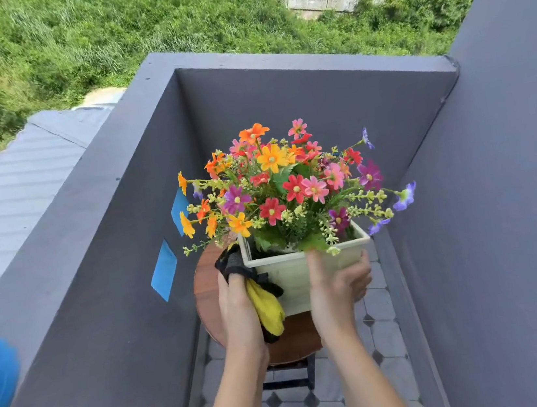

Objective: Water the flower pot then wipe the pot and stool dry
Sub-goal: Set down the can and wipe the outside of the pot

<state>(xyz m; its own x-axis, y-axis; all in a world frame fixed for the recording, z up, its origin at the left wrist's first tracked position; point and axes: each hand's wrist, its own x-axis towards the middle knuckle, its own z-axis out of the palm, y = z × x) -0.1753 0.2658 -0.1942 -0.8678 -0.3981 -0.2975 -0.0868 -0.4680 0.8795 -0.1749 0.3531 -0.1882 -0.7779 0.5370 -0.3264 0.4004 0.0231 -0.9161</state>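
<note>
L hand (237, 304): grips black-yellow cloth (263, 301) against pot's left wall | R hand (337, 284): clasps pot (295, 276) front-right, thumb near rim | pot: square, cream, flowers (288, 183) in it, over round wood stool (208, 291); contact unclear | setting: grey-walled balcony, tiled floor (381, 304)

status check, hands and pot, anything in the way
Left hand presses black-and-yellow cloth to flower pot side. Right hand grips pot front. Pot over round stool. Nothing in the way.
</note>
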